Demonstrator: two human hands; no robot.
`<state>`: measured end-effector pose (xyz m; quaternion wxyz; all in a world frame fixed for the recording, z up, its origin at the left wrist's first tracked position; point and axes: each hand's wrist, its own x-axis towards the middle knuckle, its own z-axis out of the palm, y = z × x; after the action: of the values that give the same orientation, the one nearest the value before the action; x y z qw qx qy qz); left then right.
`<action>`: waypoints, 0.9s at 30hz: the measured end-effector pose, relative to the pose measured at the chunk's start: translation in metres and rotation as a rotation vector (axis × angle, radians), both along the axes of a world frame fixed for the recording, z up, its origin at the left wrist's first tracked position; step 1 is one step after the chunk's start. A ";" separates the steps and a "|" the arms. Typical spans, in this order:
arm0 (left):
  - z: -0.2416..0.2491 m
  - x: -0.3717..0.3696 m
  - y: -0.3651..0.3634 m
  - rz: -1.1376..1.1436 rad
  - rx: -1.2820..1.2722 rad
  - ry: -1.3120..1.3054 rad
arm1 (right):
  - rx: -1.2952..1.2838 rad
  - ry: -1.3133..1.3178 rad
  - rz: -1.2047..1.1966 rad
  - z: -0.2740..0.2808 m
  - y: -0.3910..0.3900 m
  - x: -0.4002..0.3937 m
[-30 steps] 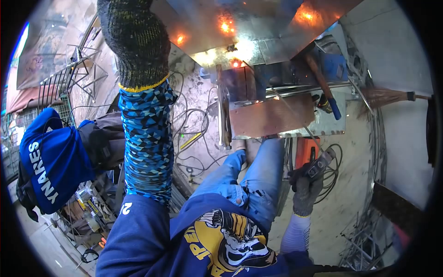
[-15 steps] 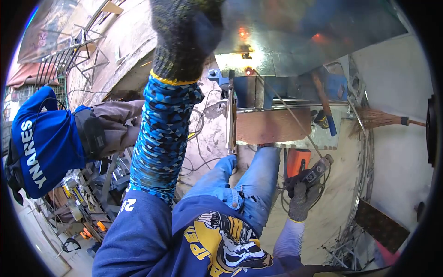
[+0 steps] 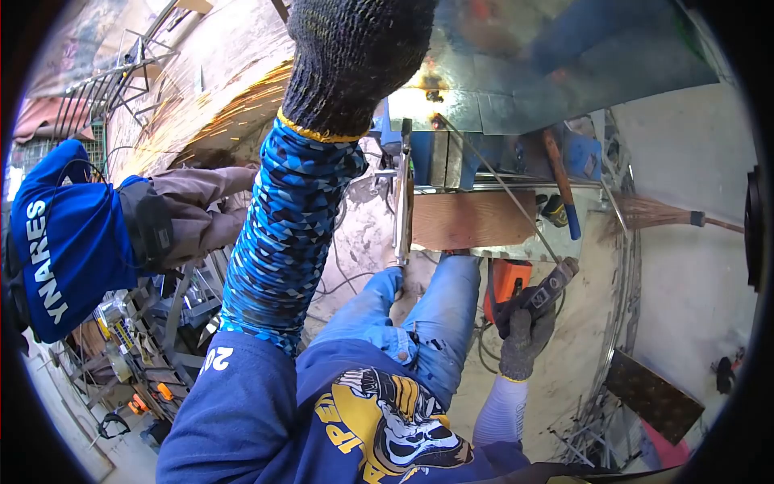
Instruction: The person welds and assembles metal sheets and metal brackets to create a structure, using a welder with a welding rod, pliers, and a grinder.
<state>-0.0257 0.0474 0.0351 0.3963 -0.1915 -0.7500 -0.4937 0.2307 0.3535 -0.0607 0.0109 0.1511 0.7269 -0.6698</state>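
Observation:
My right hand (image 3: 526,343), in a dark knit glove, is closed around a welding electrode holder (image 3: 551,289). A long thin welding rod (image 3: 496,179) runs from its jaw up to the sheet metal (image 3: 498,111), its far tip close by a dark scorched spot (image 3: 434,95). High up and near the camera is my left hand (image 3: 359,68), also gloved, with its fingers cut off by the top of the view. Below the sheet, a metal clamp (image 3: 402,189) stands beside a wooden board (image 3: 472,219) and a square steel tube (image 3: 446,160).
A hammer (image 3: 560,181) lies right of the board, and a broom (image 3: 657,211) farther right. An orange box (image 3: 508,286) sits near my right hand. At left, a person in a blue shirt (image 3: 72,242) bends near flying sparks (image 3: 218,109). Metal scraps (image 3: 173,323) lie below them.
The red glow at the rod's tip has faded. My left hand has shifted right and shows larger. Orange sparks now spray beside the other person. My right hand keeps its hold on the electrode holder.

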 end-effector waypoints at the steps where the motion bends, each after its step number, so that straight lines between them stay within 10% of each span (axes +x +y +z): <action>1: 0.008 0.004 -0.004 0.193 -0.328 0.180 | 0.024 0.004 0.003 0.002 -0.002 -0.002; 2: 0.012 0.007 -0.007 0.386 -0.654 0.360 | 0.024 0.002 0.001 0.002 -0.004 -0.003; 6: -0.001 -0.005 -0.007 0.379 -0.653 0.347 | 0.030 -0.017 0.023 0.003 -0.002 -0.002; 8: -0.015 -0.030 0.010 -0.039 0.110 0.700 | 0.015 -0.052 0.056 0.002 0.003 0.000; 9: -0.010 -0.022 0.001 -0.040 0.110 0.700 | -0.012 -0.055 0.066 -0.002 0.005 0.002; 11: 0.008 0.005 -0.024 0.379 -0.746 0.443 | -0.039 -0.061 0.076 -0.004 0.005 0.003; 24: 0.000 0.002 -0.027 0.254 -0.721 0.467 | 0.054 -0.044 0.051 -0.002 0.002 0.002; 27: -0.022 0.000 -0.024 0.300 -0.370 0.203 | -0.018 -0.034 0.038 -0.014 0.003 0.005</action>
<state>-0.0254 0.0235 0.0129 0.4967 -0.1958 -0.8039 -0.2620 0.2354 0.3562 -0.0750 0.0374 0.1485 0.7233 -0.6733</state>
